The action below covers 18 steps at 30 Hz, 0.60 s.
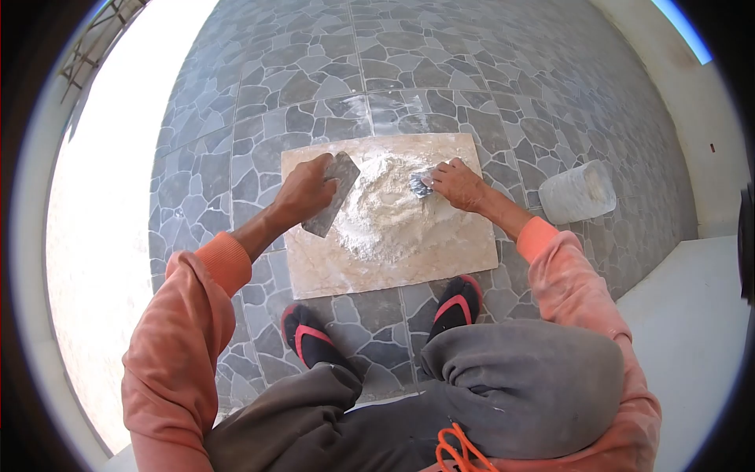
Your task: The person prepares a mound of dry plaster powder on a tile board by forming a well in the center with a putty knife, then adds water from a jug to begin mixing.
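Observation:
A heap of white powder (385,212) covers the middle of a pinkish-beige board (464,256) on the floor. On the heap's left side, my left hand (307,189) is closed around a grey rectangular plastering trowel (336,193), its flat blade tilted along the powder's edge. My right hand (458,185), at the upper right of the heap, grips a small putty knife (421,183) whose metal blade meets the powder. The knife's handle is hidden in my fingers.
To the right of the board a whitish plastic bucket (578,193) lies on its side on the grey stone-patterned tile floor (425,55). My feet in pink-strapped sandals (311,334) stand at the board's near edge. A pale wall (712,149) runs along the right.

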Tool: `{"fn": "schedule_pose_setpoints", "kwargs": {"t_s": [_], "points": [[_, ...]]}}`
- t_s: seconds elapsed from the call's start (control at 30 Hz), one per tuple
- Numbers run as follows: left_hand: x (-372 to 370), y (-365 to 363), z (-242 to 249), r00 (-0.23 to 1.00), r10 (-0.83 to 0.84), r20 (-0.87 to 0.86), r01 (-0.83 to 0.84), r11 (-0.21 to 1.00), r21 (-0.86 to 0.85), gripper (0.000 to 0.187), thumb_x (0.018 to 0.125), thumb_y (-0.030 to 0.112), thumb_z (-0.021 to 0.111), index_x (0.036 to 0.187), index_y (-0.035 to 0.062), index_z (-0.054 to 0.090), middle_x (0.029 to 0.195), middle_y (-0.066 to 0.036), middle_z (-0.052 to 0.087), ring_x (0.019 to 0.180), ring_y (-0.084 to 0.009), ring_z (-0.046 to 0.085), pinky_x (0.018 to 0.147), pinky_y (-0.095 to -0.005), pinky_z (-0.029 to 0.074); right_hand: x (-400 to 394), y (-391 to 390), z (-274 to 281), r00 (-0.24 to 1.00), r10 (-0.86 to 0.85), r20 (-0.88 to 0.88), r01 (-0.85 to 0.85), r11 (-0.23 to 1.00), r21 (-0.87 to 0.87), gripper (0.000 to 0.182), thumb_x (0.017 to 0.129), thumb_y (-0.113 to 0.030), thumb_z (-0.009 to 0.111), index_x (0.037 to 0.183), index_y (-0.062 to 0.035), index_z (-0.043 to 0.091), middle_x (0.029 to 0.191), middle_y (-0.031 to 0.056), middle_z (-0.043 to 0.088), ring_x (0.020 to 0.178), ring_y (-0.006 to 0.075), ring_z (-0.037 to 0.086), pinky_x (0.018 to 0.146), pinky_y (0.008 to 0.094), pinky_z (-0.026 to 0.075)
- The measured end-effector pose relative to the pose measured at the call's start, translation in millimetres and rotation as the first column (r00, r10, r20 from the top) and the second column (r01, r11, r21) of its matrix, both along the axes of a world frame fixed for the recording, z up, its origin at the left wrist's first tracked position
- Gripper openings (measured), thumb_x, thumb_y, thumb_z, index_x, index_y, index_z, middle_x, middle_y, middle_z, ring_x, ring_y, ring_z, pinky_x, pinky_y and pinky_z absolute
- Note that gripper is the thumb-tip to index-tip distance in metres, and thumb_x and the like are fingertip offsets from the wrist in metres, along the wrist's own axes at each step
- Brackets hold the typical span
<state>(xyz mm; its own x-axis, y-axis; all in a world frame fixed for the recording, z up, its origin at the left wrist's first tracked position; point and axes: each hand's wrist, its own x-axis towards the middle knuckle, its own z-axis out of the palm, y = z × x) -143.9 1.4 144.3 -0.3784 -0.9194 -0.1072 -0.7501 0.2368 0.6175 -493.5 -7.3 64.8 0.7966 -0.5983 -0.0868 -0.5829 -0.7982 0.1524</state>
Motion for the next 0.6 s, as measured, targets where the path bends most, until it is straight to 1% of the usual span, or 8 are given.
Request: {"fn": "schedule_pose_setpoints", "kwargs": {"t_s": [0.07, 0.13, 0.17, 0.27, 0.37, 0.47, 0.57, 0.6], "points": [[6.1, 0.5, -6.8, 1.000, 0.011, -0.004, -0.011, 1.000, -0.006, 0.035, 0.083, 0.015, 0.063, 0.109, -0.0064, 0.055, 0.092, -0.030, 0.065, 0.088, -0.0453, 0.064, 0.078, -0.0471, 0.049, -6.7, -2.8, 0.5, 0.999, 0.017, -0.035, -0.017, 1.000, 0.013, 0.036, 0.084, -0.006, 0.060, 0.119, -0.0117, 0.062, 0.105, 0.0007, 0.061, 0.108, 0.0172, 0.055, 0.089, 0.0371, 0.041], [10.2, 1.1, -9.2, 0.999, 0.028, -0.016, -0.028, 0.999, -0.035, 0.035, 0.084, 0.015, 0.063, 0.110, -0.0064, 0.055, 0.092, -0.030, 0.065, 0.088, -0.0454, 0.063, 0.077, -0.0471, 0.049, -11.4, -8.6, 4.2, 0.995, 0.065, -0.081, -0.063, 0.998, 0.019, 0.033, 0.083, -0.006, 0.061, 0.116, -0.0127, 0.063, 0.105, 0.0001, 0.061, 0.107, 0.0169, 0.055, 0.088, 0.0370, 0.041], [11.6, 1.0, -10.4, 0.999, 0.034, -0.027, -0.035, 0.999, -0.023, 0.035, 0.084, 0.015, 0.063, 0.110, -0.0064, 0.055, 0.092, -0.030, 0.065, 0.088, -0.0453, 0.064, 0.077, -0.0469, 0.049, -13.5, -11.7, 6.7, 0.990, 0.090, -0.105, -0.088, 0.996, 0.021, 0.032, 0.083, -0.006, 0.061, 0.115, -0.0131, 0.064, 0.105, -0.0002, 0.061, 0.107, 0.0168, 0.055, 0.088, 0.0370, 0.041], [16.2, 3.1, -4.2, 0.998, 0.052, -0.045, -0.052, 0.999, 0.002, 0.035, 0.083, 0.014, 0.063, 0.110, -0.0070, 0.055, 0.092, -0.031, 0.064, 0.088, -0.0459, 0.063, 0.078, -0.0475, 0.049, -16.8, -19.1, 13.3, 0.979, 0.085, -0.183, -0.067, 0.992, 0.105, 0.028, 0.083, -0.006, 0.061, 0.109, -0.0141, 0.065, 0.104, -0.0011, 0.061, 0.105, 0.0166, 0.055, 0.086, 0.0371, 0.041], [20.0, 4.8, -2.9, 0.997, 0.060, -0.041, -0.060, 0.998, -0.004, 0.034, 0.083, 0.012, 0.061, 0.110, -0.0082, 0.055, 0.090, -0.032, 0.064, 0.090, -0.0478, 0.062, 0.079, -0.0493, 0.048, 0.3, -30.3, 48.4, 0.956, 0.042, -0.291, -0.002, 0.990, 0.139, 0.024, 0.083, -0.005, 0.060, 0.104, -0.0140, 0.066, 0.103, -0.0015, 0.062, 0.105, 0.0170, 0.056, 0.085, 0.0376, 0.042], [18.6, 1.4, -7.9, 0.998, 0.051, -0.043, -0.052, 0.999, -0.011, 0.034, 0.083, 0.012, 0.061, 0.110, -0.0079, 0.055, 0.089, -0.032, 0.064, 0.089, -0.0476, 0.062, 0.078, -0.0495, 0.048, 5.1, -46.4, 39.9, 0.994, 0.094, -0.059, -0.095, 0.995, -0.011, 0.024, 0.083, -0.004, 0.060, 0.103, -0.0142, 0.067, 0.102, -0.0009, 0.062, 0.105, 0.0178, 0.056, 0.085, 0.0385, 0.042], [13.9, 1.4, -4.4, 0.997, 0.050, -0.059, -0.050, 0.999, -0.009, 0.033, 0.083, 0.012, 0.061, 0.109, -0.0075, 0.055, 0.088, -0.032, 0.064, 0.088, -0.0475, 0.062, 0.078, -0.0498, 0.048, 15.6, -49.3, 16.3, 0.995, 0.080, -0.066, -0.079, 0.997, 0.014, 0.024, 0.083, -0.002, 0.059, 0.102, -0.0141, 0.067, 0.102, -0.0004, 0.062, 0.105, 0.0182, 0.056, 0.085, 0.0393, 0.042], [12.1, 1.4, -1.2, 0.997, 0.043, -0.061, -0.044, 0.999, -0.015, 0.033, 0.083, 0.012, 0.061, 0.110, -0.0074, 0.055, 0.088, -0.032, 0.064, 0.087, -0.0476, 0.062, 0.078, -0.0497, 0.048, 13.0, -44.7, 5.0, 0.991, 0.059, -0.120, -0.055, 0.998, 0.035, 0.024, 0.084, -0.003, 0.058, 0.103, -0.0139, 0.067, 0.102, 0.0001, 0.062, 0.105, 0.0185, 0.056, 0.086, 0.0397, 0.043]]}}
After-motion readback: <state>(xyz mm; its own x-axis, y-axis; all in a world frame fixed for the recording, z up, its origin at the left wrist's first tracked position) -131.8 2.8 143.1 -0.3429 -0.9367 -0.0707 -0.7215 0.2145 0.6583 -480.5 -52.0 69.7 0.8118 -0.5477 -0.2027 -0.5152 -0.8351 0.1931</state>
